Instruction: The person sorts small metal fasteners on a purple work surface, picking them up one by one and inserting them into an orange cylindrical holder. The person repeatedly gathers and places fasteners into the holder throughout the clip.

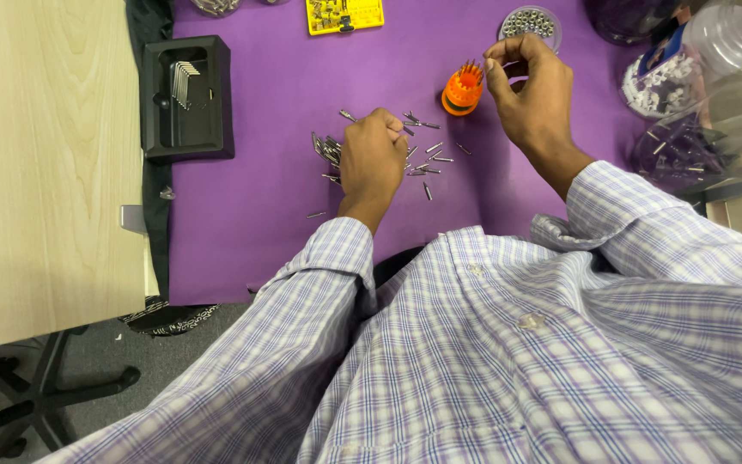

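Two hands working: left hand fisting over loose bits, right hand pinching fingertips beside orange bit holder.

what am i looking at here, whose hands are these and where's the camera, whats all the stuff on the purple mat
There is no machine: a person in a checked shirt works with bare hands, filmed by a camera on their head looking down. On the purple mat lie scattered small metal bits. The left hand is closed, resting among them. The right hand pinches something small beside an orange bit holder. A black tray of hex keys, a yellow case and clear jars stand around.
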